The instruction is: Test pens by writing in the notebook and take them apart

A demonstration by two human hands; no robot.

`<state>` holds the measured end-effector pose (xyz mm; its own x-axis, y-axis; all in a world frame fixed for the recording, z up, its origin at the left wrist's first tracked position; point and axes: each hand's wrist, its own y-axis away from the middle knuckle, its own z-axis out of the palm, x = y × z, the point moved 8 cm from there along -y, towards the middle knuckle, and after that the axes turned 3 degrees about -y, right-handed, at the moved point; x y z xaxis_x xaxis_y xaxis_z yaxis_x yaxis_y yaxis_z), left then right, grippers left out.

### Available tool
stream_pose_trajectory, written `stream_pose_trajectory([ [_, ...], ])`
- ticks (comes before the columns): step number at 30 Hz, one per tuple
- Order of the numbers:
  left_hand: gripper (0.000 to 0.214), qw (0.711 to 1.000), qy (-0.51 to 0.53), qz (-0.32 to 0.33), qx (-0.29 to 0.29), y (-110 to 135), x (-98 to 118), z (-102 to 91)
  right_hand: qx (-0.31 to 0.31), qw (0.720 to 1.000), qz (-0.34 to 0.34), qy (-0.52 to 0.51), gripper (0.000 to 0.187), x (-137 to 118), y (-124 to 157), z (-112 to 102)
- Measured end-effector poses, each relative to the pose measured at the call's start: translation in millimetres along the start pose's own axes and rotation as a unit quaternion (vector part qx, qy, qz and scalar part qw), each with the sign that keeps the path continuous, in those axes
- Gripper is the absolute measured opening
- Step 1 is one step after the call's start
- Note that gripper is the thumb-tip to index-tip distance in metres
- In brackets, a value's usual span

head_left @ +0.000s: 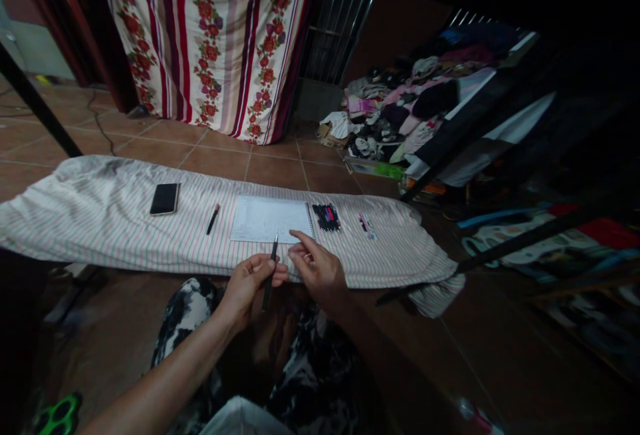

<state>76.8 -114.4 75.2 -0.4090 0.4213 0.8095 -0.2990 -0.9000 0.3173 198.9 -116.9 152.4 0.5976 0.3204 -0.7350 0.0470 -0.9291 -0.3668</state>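
Note:
My left hand (255, 281) pinches a dark pen (269, 281) between thumb and fingers, its pale tip pointing up and away from me. To its right, my right hand (320, 271) has its index finger stretched out, apart from the pen, and nothing shows in it. Just beyond both hands lies a spiral notepad (265, 218) with a pale page, its coil on the right side. A group of several pens (327, 217) lies right of the coil. Farther right are a few slim, light-coloured items (367, 225). Left of the notepad rests another dark pen (213, 219) with a reddish end.
A striped cloth (120, 241) covers the long, low surface. On its left part lies a black-covered book or device (165, 199). Dark bars (37, 101) slant past both ends. Behind stand a floral curtain (210, 41) and a clothes heap (400, 101) on the tiled floor.

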Motion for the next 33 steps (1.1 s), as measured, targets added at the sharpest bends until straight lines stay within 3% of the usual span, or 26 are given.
stream_pose_trajectory([
  [4,0.020,0.998,0.053,-0.004,0.023,-6.2,1.5,-7.7,-0.044,0.981,-0.149,0.116,0.030,-15.0,11.9,11.8],
  [9,0.014,0.993,0.112,-0.027,0.006,-9.8,3.7,-0.1,-0.136,0.944,-0.239,0.179,0.036,-19.1,27.5,33.9],
  [13,0.010,0.986,0.152,-0.064,-0.006,-13.9,-1.9,7.3,-0.119,0.929,-0.298,0.182,0.037,-24.1,31.8,40.9],
  [19,0.006,0.985,0.151,-0.088,-0.018,-23.8,-5.7,11.3,-0.036,0.937,-0.309,0.159,0.041,-14.1,27.2,37.5],
  [23,0.003,0.985,0.157,-0.070,-0.014,-33.5,-3.9,12.4,0.021,0.956,-0.270,0.116,0.040,-1.8,16.2,26.3],
  [27,0.010,0.995,0.074,-0.059,-0.027,-48.1,-6.2,15.2,0.096,0.985,-0.142,0.026,0.025,15.6,-11.5,2.7],
  [30,0.012,0.998,0.010,-0.064,-0.021,-65.8,-10.3,15.3,0.170,0.984,-0.041,-0.047,0.006,35.2,-33.3,-14.8],
  [33,0.011,0.998,-0.035,-0.047,-0.005,-93.1,-9.7,14.2,0.226,0.963,0.074,-0.123,0.013,63.8,-53.8,-22.4],
])
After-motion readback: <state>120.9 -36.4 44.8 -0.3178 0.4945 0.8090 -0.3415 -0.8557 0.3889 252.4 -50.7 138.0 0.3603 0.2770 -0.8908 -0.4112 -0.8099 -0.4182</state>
